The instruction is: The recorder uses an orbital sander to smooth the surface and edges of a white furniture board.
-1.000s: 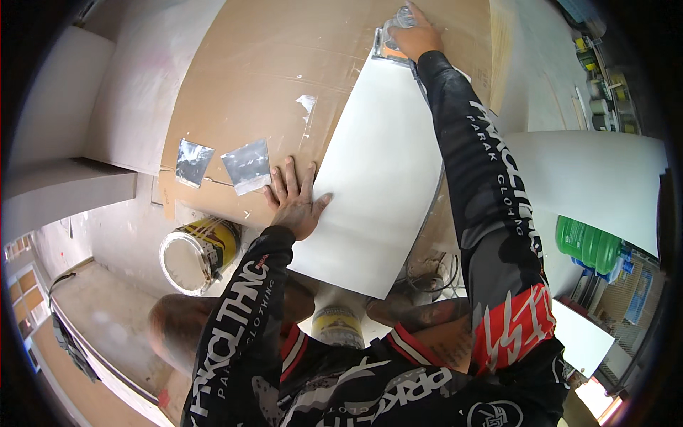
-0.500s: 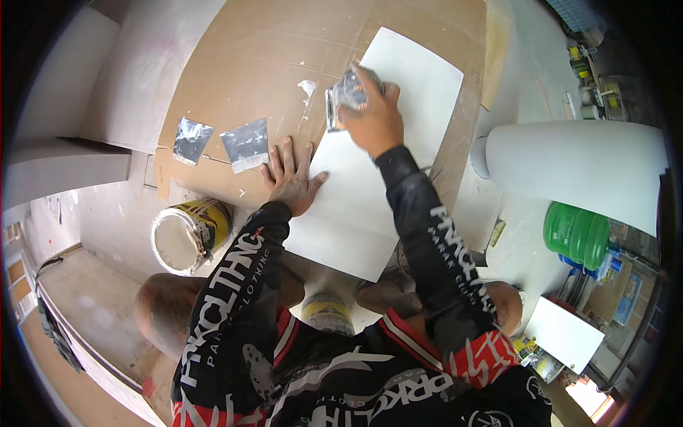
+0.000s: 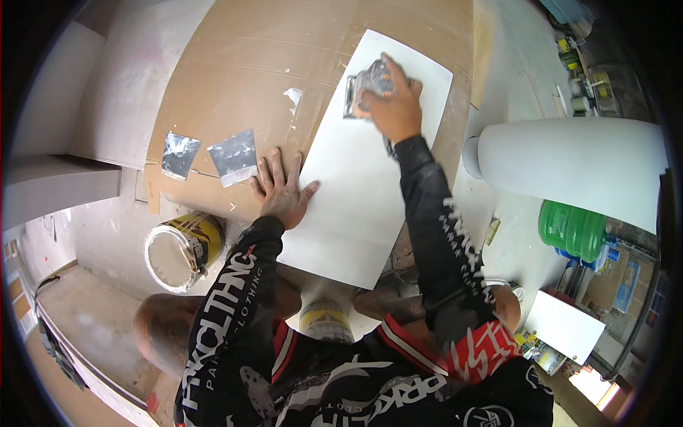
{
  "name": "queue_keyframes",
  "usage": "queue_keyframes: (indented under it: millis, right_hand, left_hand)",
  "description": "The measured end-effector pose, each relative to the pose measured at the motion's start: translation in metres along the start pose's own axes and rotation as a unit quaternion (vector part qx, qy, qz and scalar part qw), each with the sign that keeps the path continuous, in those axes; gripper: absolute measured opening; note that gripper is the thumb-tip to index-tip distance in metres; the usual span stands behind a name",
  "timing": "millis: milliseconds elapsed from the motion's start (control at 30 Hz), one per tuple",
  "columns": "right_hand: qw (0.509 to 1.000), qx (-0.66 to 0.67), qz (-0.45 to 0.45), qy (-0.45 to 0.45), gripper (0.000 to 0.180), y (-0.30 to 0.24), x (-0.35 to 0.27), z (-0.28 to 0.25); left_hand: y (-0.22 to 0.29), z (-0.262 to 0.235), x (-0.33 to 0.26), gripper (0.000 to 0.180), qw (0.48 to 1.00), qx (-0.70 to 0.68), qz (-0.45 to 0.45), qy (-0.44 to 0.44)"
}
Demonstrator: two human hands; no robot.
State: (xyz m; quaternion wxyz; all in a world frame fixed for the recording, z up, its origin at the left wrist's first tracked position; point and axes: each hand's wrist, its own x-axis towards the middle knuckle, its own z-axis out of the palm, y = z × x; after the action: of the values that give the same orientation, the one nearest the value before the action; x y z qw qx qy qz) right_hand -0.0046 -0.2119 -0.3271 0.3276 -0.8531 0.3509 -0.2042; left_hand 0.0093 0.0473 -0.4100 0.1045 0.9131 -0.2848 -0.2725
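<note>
A white rectangular panel (image 3: 348, 192) lies at a slant on a brown cardboard sheet (image 3: 213, 78). Near its far end, my right hand (image 3: 400, 107) is wrapped over the top of a dusty grey power sander (image 3: 377, 77), whose flat square base rests on the panel. A dark cord shows by the right wrist. My left hand (image 3: 283, 196) lies flat with fingers spread, thumb on the panel's left edge and the other fingers on the cardboard. Just left of those fingers is a grey squarish piece (image 3: 233, 158) with white smears; a second smeared grey piece (image 3: 181, 154) lies farther left.
A yellow-and-black bucket (image 3: 203, 238) with a white-crusted lid stands at the cardboard's near left. Another bucket (image 3: 325, 322) is between my legs. To the right are a large white cylinder (image 3: 569, 167), a green water jug (image 3: 573, 229) and a metal mesh rack (image 3: 622, 285).
The sander in my right hand has moved right and slightly away, from the panel's left edge onto its surface. My left hand stays on the panel's edge. The view has shifted slightly.
</note>
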Motion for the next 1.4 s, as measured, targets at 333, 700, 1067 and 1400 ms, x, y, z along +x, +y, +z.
queue_keyframes:
  millis: [333,700,1067,1400]
  right_hand:
    - [0.992,-0.079,-0.088,0.043,0.085,0.070,0.185,0.000]
    - [0.998,0.012,-0.052,0.015,0.082,0.061,0.082,-0.027]
    - [0.997,0.019,-0.064,-0.027,0.075,-0.009,-0.089,-0.006]
    - [0.999,-0.005,-0.037,0.001,0.080,0.017,0.046,0.013]
  left_hand:
    - [0.004,0.001,0.001,0.078,1.000,-0.001,0.010,-0.004]
    - [-0.002,0.000,0.000,0.077,1.000,0.007,0.003,0.000]
    - [0.001,0.005,0.002,0.075,1.000,0.007,-0.001,0.013]
    - [-0.002,0.007,0.001,0.076,1.000,0.001,0.000,0.017]
